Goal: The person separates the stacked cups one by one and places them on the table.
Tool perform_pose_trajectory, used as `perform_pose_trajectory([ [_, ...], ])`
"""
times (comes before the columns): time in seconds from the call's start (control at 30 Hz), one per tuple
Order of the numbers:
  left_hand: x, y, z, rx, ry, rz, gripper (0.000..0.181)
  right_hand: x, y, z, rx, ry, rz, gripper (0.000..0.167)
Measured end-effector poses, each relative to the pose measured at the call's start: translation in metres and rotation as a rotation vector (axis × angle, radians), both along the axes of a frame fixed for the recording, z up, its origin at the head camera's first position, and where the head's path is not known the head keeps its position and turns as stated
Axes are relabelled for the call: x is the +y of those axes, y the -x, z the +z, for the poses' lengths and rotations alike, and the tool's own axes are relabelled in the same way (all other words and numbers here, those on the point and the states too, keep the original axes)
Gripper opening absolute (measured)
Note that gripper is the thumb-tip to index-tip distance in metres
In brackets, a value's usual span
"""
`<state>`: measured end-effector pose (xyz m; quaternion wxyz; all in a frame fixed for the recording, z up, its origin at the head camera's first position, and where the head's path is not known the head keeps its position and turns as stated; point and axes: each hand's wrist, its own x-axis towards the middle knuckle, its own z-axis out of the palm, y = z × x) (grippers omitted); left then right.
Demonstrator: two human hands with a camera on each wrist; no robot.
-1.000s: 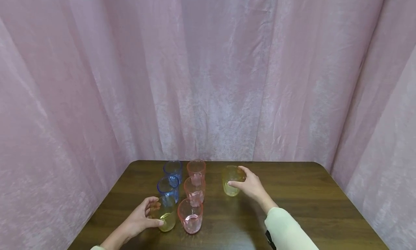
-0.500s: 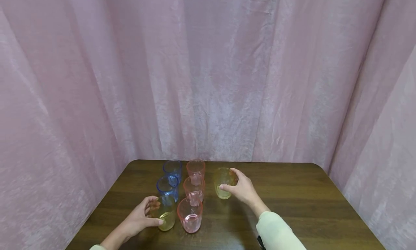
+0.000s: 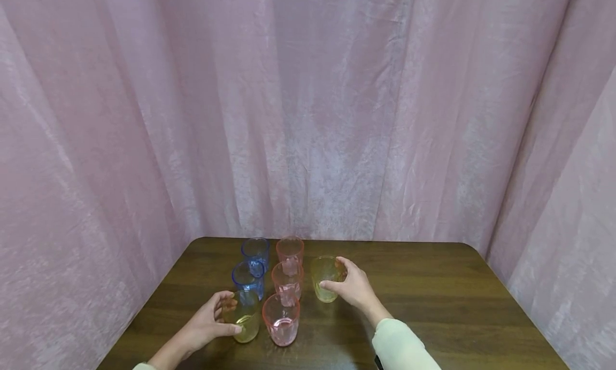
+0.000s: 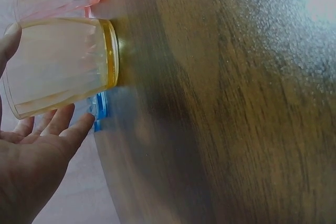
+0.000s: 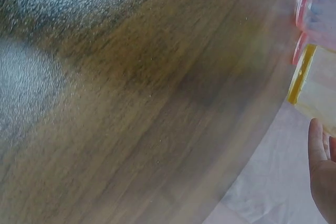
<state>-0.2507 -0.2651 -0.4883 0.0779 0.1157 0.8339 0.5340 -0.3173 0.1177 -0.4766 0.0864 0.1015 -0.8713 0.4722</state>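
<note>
In the head view, my left hand [image 3: 208, 321] is around a yellow tumbler [image 3: 246, 327] at the near left, thumb on its near side and fingers behind. That tumbler [image 4: 63, 66] stands upright on the table in the left wrist view. My right hand [image 3: 353, 287] grips a second yellow tumbler [image 3: 325, 284] by its right side, just right of the pink ones. In the right wrist view this tumbler [image 5: 317, 82] looks tilted and raised off the tabletop. A pink tumbler [image 3: 283, 327] stands between the hands, close to the left yellow one.
Two more pink tumblers, a middle one [image 3: 287, 284] and a far one [image 3: 291, 249], form a column behind the near pink one. Left of them stand two blue tumblers, one nearer [image 3: 249, 284] and one farther [image 3: 256, 249]. Pink curtains [image 3: 327, 118] hang behind the wooden table [image 3: 433, 295].
My right hand has carried its yellow tumbler leftward and a little nearer, toward the pink column. The left hand and its tumbler have stayed in place.
</note>
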Motion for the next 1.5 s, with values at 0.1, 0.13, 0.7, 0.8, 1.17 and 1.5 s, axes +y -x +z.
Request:
perform_pose_trajectory([
  [0.1, 0.0, -0.001, 0.002, -0.009, 0.001, -0.002, 0.089, 0.0, 0.0, -0.001, 0.0, 0.009, -0.002, 0.083],
  [0.13, 0.0, -0.001, 0.002, -0.011, 0.001, -0.002, 0.089, 0.0, 0.001, -0.001, 0.002, 0.01, -0.002, 0.083],
  [0.7, 0.002, -0.003, 0.004, -0.011, 0.008, 0.011, 0.089, 0.0, 0.001, -0.009, -0.016, 0.009, -0.026, 0.09],
  [0.8, 0.002, -0.002, 0.003, -0.009, 0.009, 0.015, 0.089, 0.001, 0.002, -0.011, -0.033, 0.011, -0.028, 0.092],
  [1.17, 0.001, 0.001, 0.001, -0.028, -0.016, 0.004, 0.09, -0.001, 0.002, -0.014, -0.036, -0.003, -0.029, 0.087],
  [1.5, -0.001, 0.001, 0.0, -0.028, -0.018, -0.017, 0.09, -0.001, 0.002, -0.016, -0.043, -0.004, -0.034, 0.088],
])
